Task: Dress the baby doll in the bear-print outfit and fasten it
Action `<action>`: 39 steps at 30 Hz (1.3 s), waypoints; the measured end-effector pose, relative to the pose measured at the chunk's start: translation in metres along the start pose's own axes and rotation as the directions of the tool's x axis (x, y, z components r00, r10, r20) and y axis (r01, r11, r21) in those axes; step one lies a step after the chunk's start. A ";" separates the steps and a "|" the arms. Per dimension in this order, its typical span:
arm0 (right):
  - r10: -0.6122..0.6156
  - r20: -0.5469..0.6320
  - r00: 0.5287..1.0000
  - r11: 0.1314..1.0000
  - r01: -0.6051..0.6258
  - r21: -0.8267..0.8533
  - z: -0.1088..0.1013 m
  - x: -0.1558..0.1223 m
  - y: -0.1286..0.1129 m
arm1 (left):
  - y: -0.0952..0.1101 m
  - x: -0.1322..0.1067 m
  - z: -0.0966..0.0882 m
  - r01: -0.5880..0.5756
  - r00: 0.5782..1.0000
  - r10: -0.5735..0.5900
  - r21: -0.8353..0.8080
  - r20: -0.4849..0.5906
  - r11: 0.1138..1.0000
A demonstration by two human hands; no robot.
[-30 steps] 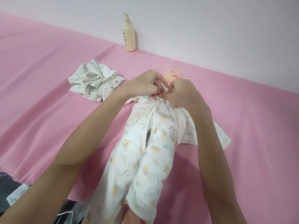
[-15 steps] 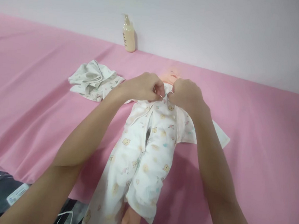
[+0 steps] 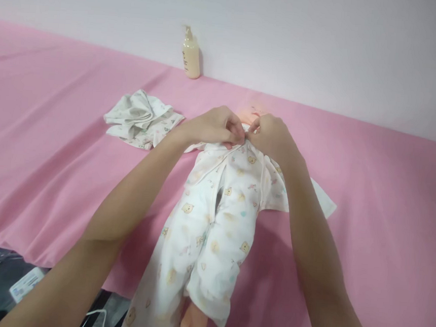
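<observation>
A baby doll (image 3: 194,324) lies on its back, dressed in a white baby romper (image 3: 231,226) printed with small bears. Its bare foot points toward me, and its head is mostly hidden behind my hands. At the upper chest, below the neck, my left hand (image 3: 221,127) is closed in a pinch on what looks like the romper's thin tie string. My right hand (image 3: 270,137) pinches at the same spot, its fingertips nearly touching the left ones. The fingers largely cover the string. The romper's front has a slit between the legs, and its sleeve spreads out to the right.
Crumpled white printed cloth (image 3: 141,118) lies left of the doll. A pump bottle (image 3: 191,57) of pale yellow liquid stands against the wall. The pink sheet (image 3: 64,135) ends at a front edge, with a white-labelled object (image 3: 27,284) and a cable below it.
My hands have come together at the romper's chest; a gap and a thin string loop showed between them before. The view has shifted slightly.
</observation>
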State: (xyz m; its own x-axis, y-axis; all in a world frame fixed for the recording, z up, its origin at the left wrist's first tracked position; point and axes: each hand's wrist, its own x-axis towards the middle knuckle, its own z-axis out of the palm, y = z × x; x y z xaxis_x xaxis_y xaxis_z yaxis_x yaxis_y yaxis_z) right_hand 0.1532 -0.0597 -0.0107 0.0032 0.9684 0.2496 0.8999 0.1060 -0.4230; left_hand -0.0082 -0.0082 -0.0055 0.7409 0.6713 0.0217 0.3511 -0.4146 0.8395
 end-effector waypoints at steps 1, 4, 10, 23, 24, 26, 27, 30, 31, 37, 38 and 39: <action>0.010 -0.005 1.000 1.000 -0.010 -0.005 0.000 0.000 0.000 | -0.001 0.000 0.000 0.001 1.000 -0.001 -0.004 0.000 1.000; 0.030 0.021 0.999 0.999 -0.030 -0.022 -0.006 -0.002 -0.003 | -0.002 0.001 -0.001 0.008 1.000 -0.008 -0.009 0.001 1.000; 0.009 0.369 0.929 0.998 -0.034 0.061 -0.033 -0.015 -0.014 | 0.003 -0.002 0.000 0.015 1.000 -0.014 -0.019 0.005 1.000; 0.040 0.350 0.936 0.900 -0.186 0.393 -0.044 -0.019 -0.020 | 0.006 -0.003 -0.001 0.018 1.000 -0.018 -0.142 0.001 0.990; 0.036 0.352 0.935 0.892 -0.189 0.410 -0.044 -0.019 -0.019 | 0.005 -0.003 -0.002 0.017 1.000 -0.017 -0.131 0.003 0.991; 0.022 0.365 0.931 0.874 -0.195 0.445 -0.043 -0.018 -0.017 | 0.004 -0.003 -0.003 0.014 1.000 -0.014 -0.086 -0.001 0.996; 0.013 0.379 0.925 0.863 -0.202 0.463 -0.043 -0.018 -0.016 | 0.004 -0.003 -0.004 0.014 1.000 -0.014 -0.059 -0.006 0.998; -0.021 0.440 0.898 0.822 -0.235 0.519 -0.041 -0.017 -0.010 | 0.003 -0.004 -0.004 0.020 1.000 -0.020 -0.029 -0.013 0.999; -0.034 0.458 0.888 0.805 -0.247 0.539 -0.041 -0.017 -0.008 | 0.003 -0.004 -0.004 0.022 1.000 -0.023 -0.043 -0.009 0.999; -0.063 0.482 0.874 0.757 -0.273 0.594 -0.033 -0.014 0.003 | 0.004 -0.004 -0.002 0.027 0.999 -0.025 -0.082 0.026 0.996; -0.058 0.475 0.878 0.757 -0.272 0.595 -0.031 -0.013 0.003 | 0.005 -0.004 -0.001 0.022 1.000 -0.021 -0.077 0.024 0.997; -0.049 0.466 0.883 0.757 -0.271 0.594 -0.030 -0.013 0.003 | 0.005 -0.004 -0.001 0.017 1.000 -0.016 -0.073 0.015 0.997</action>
State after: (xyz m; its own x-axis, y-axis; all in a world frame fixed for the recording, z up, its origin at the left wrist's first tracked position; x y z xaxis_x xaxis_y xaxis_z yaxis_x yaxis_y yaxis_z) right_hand 0.1692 -0.0785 0.0106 -0.2442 0.9556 -0.1648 0.4217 -0.0484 -0.9054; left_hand -0.0099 -0.0123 -0.0008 0.7436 0.6686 0.0000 0.3210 -0.3571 0.8772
